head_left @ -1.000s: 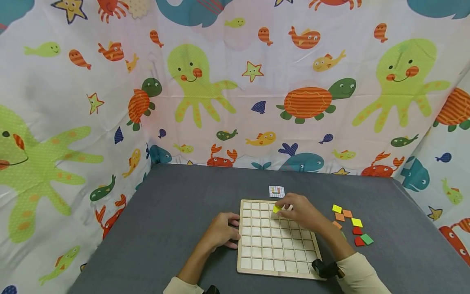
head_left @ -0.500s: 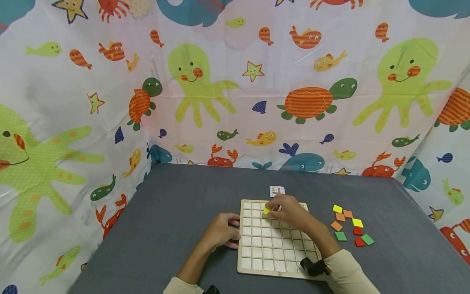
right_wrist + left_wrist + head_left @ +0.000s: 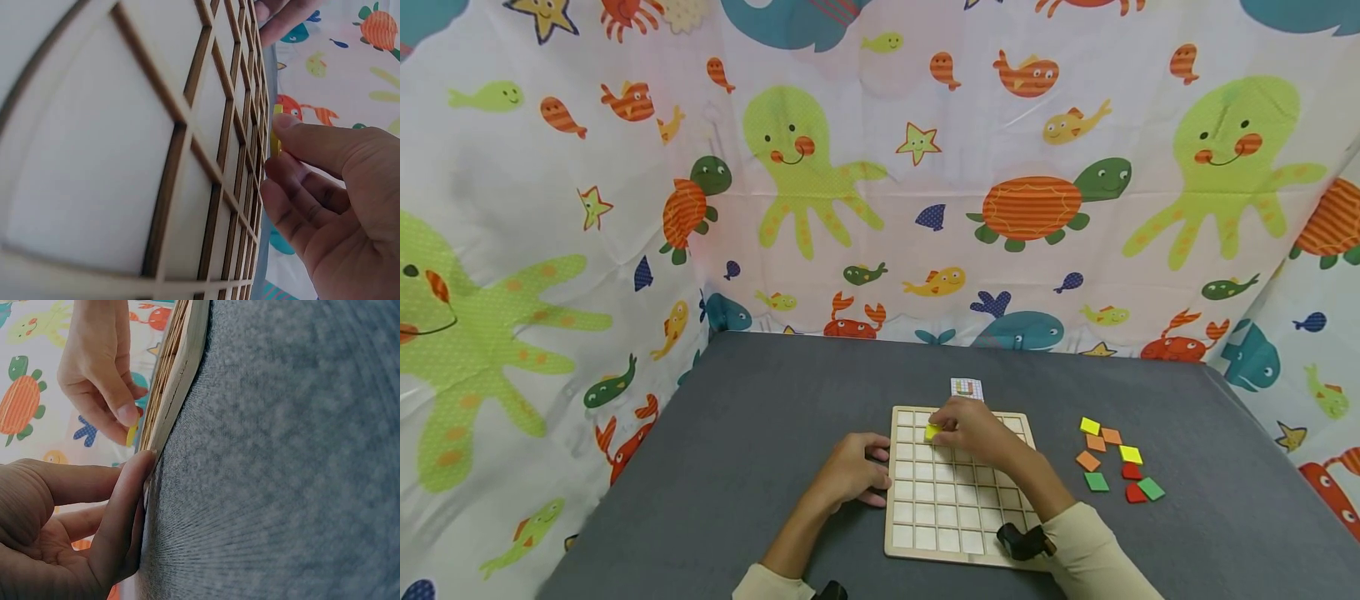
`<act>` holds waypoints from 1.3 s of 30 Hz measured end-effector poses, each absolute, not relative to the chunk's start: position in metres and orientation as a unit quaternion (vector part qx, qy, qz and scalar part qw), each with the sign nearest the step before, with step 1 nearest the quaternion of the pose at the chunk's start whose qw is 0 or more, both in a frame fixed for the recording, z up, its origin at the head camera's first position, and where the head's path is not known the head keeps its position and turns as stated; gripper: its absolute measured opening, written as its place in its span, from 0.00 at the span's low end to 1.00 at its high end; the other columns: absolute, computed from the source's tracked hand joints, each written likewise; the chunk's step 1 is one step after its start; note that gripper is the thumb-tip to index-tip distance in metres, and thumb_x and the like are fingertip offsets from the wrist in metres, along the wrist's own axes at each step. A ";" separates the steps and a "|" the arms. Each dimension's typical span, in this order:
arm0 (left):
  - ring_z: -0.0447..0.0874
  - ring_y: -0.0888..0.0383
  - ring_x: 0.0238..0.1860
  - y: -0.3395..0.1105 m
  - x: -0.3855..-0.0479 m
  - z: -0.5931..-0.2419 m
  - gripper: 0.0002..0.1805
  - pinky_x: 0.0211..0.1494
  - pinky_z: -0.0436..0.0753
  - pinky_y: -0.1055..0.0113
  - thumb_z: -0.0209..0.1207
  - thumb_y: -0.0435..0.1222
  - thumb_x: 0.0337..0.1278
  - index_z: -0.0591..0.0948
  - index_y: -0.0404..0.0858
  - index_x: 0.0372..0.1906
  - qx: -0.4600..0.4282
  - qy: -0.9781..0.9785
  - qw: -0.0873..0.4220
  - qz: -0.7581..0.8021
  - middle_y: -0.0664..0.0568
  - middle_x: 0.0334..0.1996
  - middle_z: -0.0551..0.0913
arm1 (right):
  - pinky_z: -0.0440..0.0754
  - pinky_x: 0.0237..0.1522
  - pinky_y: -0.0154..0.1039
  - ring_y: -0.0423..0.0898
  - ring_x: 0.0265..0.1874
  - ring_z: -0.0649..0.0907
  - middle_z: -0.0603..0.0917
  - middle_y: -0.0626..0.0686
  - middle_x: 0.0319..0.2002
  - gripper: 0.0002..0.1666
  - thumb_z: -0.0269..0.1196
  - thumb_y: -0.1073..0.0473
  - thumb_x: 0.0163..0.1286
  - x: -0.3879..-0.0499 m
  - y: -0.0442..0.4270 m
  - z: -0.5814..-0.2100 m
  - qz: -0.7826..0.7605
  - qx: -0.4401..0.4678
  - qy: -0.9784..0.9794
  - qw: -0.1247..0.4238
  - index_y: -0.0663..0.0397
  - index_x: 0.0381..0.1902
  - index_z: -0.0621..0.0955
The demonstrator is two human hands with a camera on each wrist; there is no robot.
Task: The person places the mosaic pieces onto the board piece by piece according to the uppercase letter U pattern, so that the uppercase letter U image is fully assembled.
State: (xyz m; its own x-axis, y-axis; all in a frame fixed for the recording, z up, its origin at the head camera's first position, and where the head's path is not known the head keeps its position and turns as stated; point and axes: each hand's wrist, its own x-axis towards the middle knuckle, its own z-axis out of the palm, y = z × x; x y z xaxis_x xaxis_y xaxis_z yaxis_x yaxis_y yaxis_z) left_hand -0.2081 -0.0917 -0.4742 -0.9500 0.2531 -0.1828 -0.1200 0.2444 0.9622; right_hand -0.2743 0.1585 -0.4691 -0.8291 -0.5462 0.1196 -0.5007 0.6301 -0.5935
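Currently pinching a yellow tile [image 3: 932, 432] in the fingers of the right hand [image 3: 976, 429] over a gridded board [image 3: 926, 492], touching its edge with parted fingers of the left hand [image 3: 852, 471].

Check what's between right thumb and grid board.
A yellow tile, pinched by the right hand, lies between thumb and grid board in the right wrist view.

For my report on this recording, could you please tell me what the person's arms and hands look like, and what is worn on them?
The left hand and right hand wear no gloves. The left sleeve and right sleeve are plain cream. A rounded black device sits at the right one's end; a black piece, partly cut off, shows by the left one.
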 end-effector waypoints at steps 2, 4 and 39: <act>0.86 0.51 0.41 -0.092 -0.208 -0.474 0.35 0.30 0.93 0.56 0.67 0.15 0.49 0.77 0.25 0.68 0.043 0.774 0.152 0.614 0.38 0.51 0.78 | 0.88 0.42 0.35 0.44 0.40 0.85 0.86 0.54 0.43 0.14 0.73 0.66 0.68 -0.276 0.156 -0.470 -0.312 -0.294 0.903 0.037 0.64 0.51 0.89; 0.86 0.51 0.41 -0.092 -0.208 -0.475 0.35 0.30 0.93 0.56 0.67 0.15 0.50 0.77 0.26 0.68 0.042 0.773 0.154 0.614 0.38 0.52 0.79 | 0.87 0.42 0.34 0.43 0.39 0.85 0.86 0.54 0.43 0.13 0.74 0.67 0.67 -0.277 0.154 -0.470 -0.305 -0.298 0.904 0.035 0.63 0.50 0.89; 0.86 0.51 0.41 -0.091 -0.209 -0.474 0.34 0.30 0.93 0.56 0.68 0.16 0.50 0.78 0.26 0.67 0.039 0.776 0.153 0.611 0.39 0.51 0.79 | 0.89 0.48 0.44 0.52 0.46 0.88 0.89 0.55 0.47 0.19 0.73 0.69 0.67 -0.273 0.149 -0.468 -0.325 -0.285 0.901 0.044 0.63 0.55 0.87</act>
State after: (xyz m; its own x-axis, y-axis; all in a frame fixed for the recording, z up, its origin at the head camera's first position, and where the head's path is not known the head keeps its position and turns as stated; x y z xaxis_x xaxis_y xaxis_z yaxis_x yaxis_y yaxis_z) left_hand -0.2088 -0.0912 -0.4744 -0.9501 0.2475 -0.1897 -0.1263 0.2508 0.9598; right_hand -0.2730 0.1487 -0.4681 -0.8336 -0.5423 0.1053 -0.4848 0.6268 -0.6100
